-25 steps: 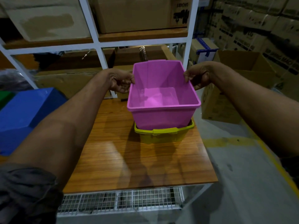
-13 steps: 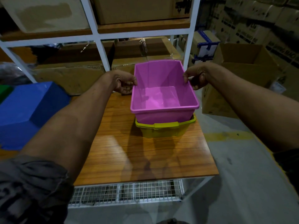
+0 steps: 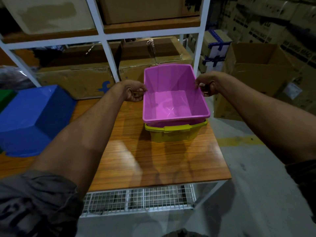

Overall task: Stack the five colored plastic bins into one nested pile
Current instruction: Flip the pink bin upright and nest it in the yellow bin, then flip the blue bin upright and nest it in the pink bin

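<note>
Between both hands: a pink rectangular plastic bin (image 3: 172,103) nested in a yellow-green plastic bin (image 3: 172,134).
Left hand (image 3: 135,91) and right hand (image 3: 206,84) pinch its opposite side rims on the wooden desk (image 3: 153,159).

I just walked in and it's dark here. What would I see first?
The bright pink bin in the middle of the wooden table, sitting inside a yellow-green bin. The left hand and right hand grip its two side rims. A big blue bin lies upside down at the left.
</note>
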`<state>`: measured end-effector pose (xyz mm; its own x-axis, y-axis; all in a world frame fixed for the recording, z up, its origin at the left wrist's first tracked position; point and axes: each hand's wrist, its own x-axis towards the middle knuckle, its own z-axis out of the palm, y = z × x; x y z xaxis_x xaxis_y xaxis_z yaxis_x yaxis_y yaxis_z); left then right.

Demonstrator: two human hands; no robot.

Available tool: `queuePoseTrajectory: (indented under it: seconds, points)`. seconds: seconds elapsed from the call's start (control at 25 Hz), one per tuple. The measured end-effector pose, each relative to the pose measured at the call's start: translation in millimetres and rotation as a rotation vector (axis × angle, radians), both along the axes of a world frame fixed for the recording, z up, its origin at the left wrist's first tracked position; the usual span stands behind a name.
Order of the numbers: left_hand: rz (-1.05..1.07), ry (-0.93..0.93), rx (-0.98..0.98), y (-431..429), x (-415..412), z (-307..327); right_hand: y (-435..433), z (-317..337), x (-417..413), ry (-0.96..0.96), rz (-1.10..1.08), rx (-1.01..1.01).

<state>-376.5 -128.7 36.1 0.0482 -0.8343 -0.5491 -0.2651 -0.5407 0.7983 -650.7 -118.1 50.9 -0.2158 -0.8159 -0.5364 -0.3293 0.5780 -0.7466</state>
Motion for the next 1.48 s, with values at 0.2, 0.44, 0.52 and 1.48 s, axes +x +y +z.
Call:
queuePoseTrajectory:
  seconds: [0.2, 0.44, 0.52, 1.48]
  points:
    - [0.111, 0.011, -0.211, 25, -4, 17, 13, 7, 4, 0.005, -0.085, -0.175]
    - [0.182, 0.088, -0.481, 86, 9, 32, 79, 30, 24, -0.074, -0.095, -0.522]
    - [0.174, 0.065, -0.617, 110, 17, 25, 112, 35, 35, -0.083, -0.039, -0.652]
    - [0.411, -0.695, -0.861, 444, 148, -67, 360, -59, 234, -0.171, 0.588, -0.816]
